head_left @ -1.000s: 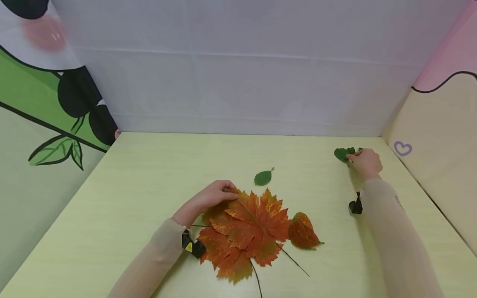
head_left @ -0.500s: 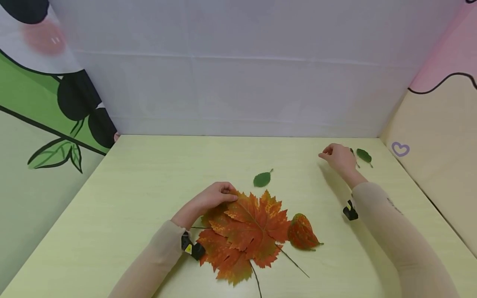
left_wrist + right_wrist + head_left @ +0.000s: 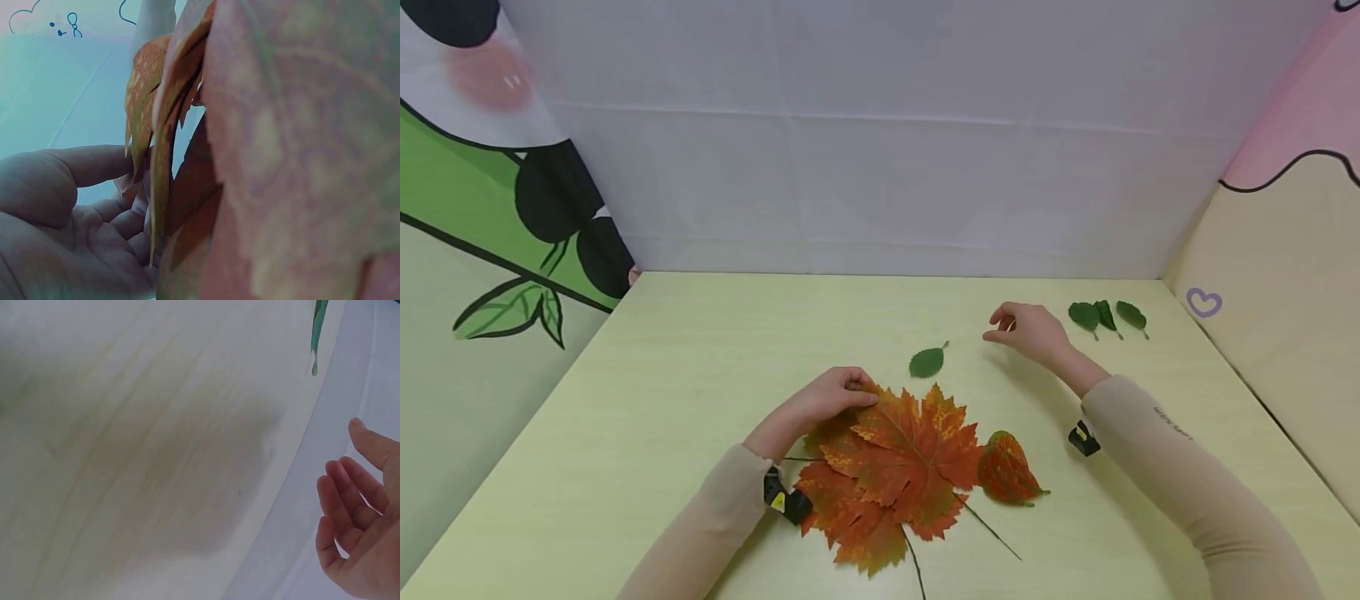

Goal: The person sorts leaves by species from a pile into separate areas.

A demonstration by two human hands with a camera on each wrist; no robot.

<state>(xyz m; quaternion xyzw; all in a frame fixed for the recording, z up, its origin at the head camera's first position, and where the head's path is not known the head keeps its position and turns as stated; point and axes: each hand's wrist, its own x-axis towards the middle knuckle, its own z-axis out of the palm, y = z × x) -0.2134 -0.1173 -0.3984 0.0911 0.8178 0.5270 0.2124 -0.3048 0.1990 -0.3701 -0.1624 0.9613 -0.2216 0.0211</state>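
Note:
My left hand [image 3: 833, 392] pinches the upper left edge of a bunch of orange-red maple leaves [image 3: 917, 467] between thumb and fingers. In the left wrist view the thumb lies against one maple leaf [image 3: 142, 94], while others hide part of the fingers. My right hand [image 3: 1030, 332] hovers over the table with loosely bent fingers and nothing between them. Just left of its fingertips lies a single green leaf [image 3: 927, 362]. Behind it, three green leaves [image 3: 1083, 317] form a row at the back right. The right wrist view shows the relaxed hand [image 3: 362, 519] and one green leaf [image 3: 318, 337].
A rounded red-and-green leaf [image 3: 1009, 468] lies against the right side of the maple leaves. Dark stems [image 3: 988, 525] stick out toward the front. The pale wooden table [image 3: 662, 375] meets a white wall [image 3: 895, 183] at the back and printed side panels.
My right hand has let go of a green leaf at the back right and moved left toward the single green leaf. The left hand has stayed on the maple leaves.

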